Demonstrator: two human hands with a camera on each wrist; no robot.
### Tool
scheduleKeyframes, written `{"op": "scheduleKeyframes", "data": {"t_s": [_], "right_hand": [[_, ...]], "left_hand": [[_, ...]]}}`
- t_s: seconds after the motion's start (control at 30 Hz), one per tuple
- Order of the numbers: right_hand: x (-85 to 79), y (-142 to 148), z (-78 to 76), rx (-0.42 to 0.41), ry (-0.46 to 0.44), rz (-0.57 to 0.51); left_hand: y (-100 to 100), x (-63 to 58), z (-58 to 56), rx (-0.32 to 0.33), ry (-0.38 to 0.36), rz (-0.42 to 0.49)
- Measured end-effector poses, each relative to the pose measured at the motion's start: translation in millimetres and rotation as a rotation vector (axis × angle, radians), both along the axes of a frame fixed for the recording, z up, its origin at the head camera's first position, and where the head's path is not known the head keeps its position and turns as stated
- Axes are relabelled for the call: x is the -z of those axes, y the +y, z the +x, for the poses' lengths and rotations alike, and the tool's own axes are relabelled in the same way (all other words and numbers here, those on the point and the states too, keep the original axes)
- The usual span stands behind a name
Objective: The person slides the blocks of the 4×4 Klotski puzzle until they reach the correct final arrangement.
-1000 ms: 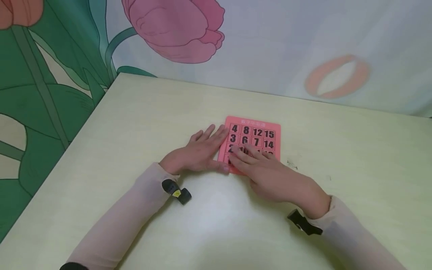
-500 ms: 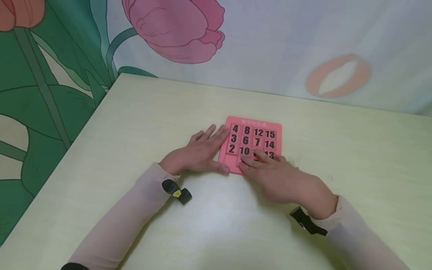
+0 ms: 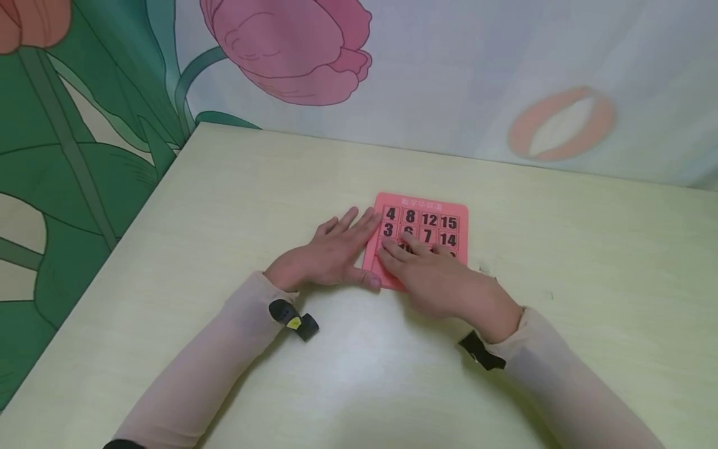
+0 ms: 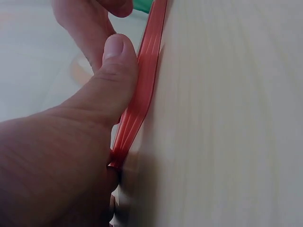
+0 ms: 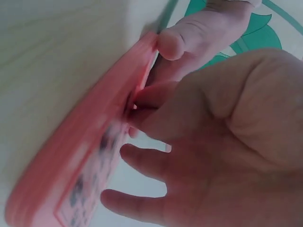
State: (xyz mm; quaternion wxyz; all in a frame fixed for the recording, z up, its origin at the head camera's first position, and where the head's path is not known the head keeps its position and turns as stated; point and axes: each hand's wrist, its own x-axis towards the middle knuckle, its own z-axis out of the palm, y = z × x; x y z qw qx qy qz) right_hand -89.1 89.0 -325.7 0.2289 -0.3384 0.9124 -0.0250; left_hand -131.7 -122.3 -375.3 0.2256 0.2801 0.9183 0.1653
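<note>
A pink sliding number puzzle (image 3: 423, 203) lies flat on the table in the head view, black numbers on its square tiles. Its top row reads 4, 8, 12, 15. My left hand (image 3: 333, 254) rests along the puzzle's left side with fingers spread straight; its thumb (image 4: 116, 64) lies against the pink edge in the left wrist view. Over the lower tiles is my right hand (image 3: 434, 280), fingertips on the left columns, hiding most of the lower rows. In the right wrist view, the right hand's other fingers (image 5: 142, 158) are extended, apart from the tile face.
The pale table (image 3: 252, 187) extends around the puzzle, with small dark marks (image 3: 487, 272) to its right. A wall hanging (image 3: 449, 81) with printed flowers and leaves stands behind the table. Each wrist carries a small black device (image 3: 294, 319).
My right hand first shifted right, baring the lower-left tiles and a gap in the bottom row, then came back left and up over the 2 and 10 tiles. The left hand has stayed put.
</note>
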Motion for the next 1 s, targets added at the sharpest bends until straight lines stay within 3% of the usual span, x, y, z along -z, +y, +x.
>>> {"op": "scheduleKeyframes", "data": {"t_s": [0.3,0.5,0.73,1.0], "right_hand": [[-11.1,3,9.3,-0.053,-0.081,-0.02],[-9.8,4,-4.8,-0.015,-0.093,-0.114],[1.4,-5,-23.9,0.067,-0.014,0.0],[-7.0,-2,-16.0,-0.007,-0.084,0.006]], "left_hand": [[0,-1.2,-0.4,0.013,0.015,-0.009],[0,-1.1,-0.8,0.011,0.001,-0.018],[0,2.4,-1.2,0.007,-0.009,-0.012],[-1,1.2,-1.5,-0.003,-0.003,-0.021]]}}
